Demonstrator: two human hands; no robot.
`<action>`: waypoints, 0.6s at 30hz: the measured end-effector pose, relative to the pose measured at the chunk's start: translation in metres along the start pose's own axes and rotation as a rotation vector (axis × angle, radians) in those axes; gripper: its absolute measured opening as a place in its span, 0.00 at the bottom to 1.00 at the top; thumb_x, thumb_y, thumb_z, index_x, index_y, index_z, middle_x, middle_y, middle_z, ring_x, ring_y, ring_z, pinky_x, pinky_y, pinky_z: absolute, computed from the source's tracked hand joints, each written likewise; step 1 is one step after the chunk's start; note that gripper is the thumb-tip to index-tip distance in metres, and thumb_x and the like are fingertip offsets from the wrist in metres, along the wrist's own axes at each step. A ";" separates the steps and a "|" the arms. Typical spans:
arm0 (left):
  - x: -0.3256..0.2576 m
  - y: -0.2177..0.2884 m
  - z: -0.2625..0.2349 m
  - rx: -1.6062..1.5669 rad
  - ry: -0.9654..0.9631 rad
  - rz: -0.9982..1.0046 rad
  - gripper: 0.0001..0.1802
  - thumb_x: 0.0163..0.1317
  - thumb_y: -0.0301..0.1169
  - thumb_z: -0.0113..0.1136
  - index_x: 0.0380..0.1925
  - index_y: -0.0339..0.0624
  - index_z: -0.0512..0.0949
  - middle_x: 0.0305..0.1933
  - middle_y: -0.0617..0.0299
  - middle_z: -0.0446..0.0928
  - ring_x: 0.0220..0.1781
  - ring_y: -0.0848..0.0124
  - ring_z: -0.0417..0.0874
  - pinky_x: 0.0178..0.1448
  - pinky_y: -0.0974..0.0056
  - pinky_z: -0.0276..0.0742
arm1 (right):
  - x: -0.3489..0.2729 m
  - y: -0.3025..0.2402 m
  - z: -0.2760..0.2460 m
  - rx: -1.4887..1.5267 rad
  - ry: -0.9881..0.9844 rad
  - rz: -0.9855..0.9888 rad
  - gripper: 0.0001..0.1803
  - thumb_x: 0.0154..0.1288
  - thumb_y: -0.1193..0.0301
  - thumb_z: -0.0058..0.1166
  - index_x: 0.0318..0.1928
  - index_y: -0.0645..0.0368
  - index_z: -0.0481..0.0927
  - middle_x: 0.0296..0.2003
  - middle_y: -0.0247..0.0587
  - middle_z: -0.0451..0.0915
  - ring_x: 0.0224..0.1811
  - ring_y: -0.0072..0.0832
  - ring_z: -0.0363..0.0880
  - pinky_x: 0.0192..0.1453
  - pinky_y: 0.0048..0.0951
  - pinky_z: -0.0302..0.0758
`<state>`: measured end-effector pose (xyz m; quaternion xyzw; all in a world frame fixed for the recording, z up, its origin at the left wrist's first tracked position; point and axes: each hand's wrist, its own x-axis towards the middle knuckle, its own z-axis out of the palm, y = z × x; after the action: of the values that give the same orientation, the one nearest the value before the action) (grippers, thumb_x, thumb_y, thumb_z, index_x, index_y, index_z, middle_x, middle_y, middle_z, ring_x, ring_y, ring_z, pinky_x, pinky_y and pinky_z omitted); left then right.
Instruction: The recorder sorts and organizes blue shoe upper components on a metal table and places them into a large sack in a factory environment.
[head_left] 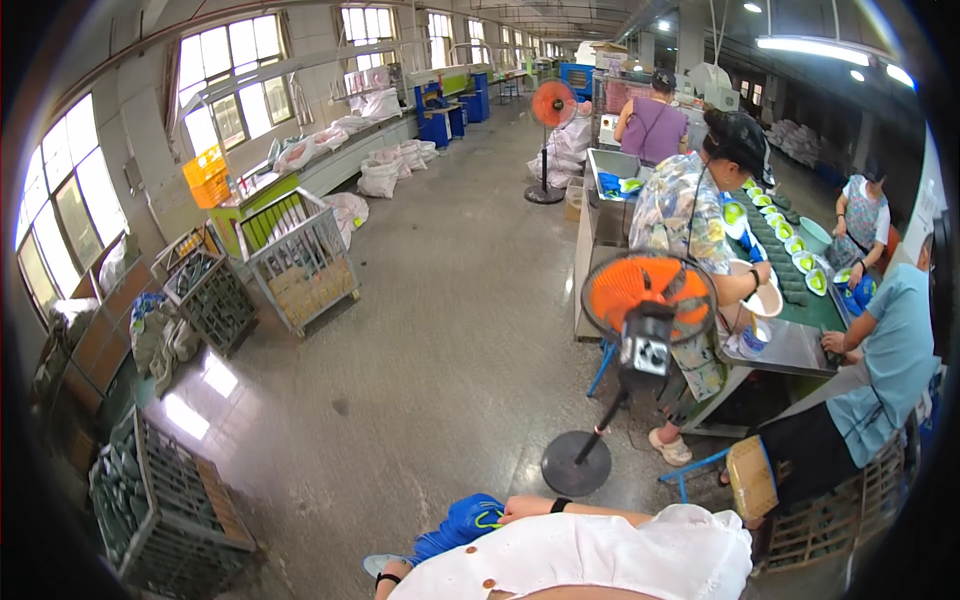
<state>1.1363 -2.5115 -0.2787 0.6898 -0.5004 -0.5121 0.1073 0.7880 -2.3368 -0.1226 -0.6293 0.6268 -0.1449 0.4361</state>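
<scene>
A bundle of blue fabric pieces (462, 526) with a bright green edge is in front of my white shirt, at the lower middle. My right hand (522, 508), with a black band at its wrist, reaches across to the bundle's right side. Its fingers look closed on the blue fabric, though they show only in part. At the bottom edge, my left hand (388, 574) is mostly cut off behind my sleeve. Beside it lies a pale, rounded thing (378, 563) whose kind I cannot make out. The left fingers do not show clearly.
An orange standing fan (640, 300) is ahead to the right. Beyond it, several people work along a green conveyor (775, 240) bearing white and green shoe parts. Slatted crates (185, 510) stand at left. A seated person in light blue (890, 350) is close on my right.
</scene>
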 end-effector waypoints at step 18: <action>0.370 0.430 0.096 0.259 -0.371 0.069 0.08 0.54 0.34 0.49 0.23 0.43 0.72 0.19 0.59 0.70 0.19 0.69 0.71 0.21 0.62 0.71 | 0.320 0.101 -0.327 -0.143 0.119 0.332 0.12 0.46 0.62 0.53 0.29 0.54 0.80 0.29 0.47 0.79 0.34 0.43 0.77 0.34 0.41 0.72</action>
<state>0.7988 -2.9776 -0.2597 0.5746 -0.5963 -0.5576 -0.0585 0.5377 -2.7326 -0.1243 -0.5368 0.7555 -0.0629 0.3702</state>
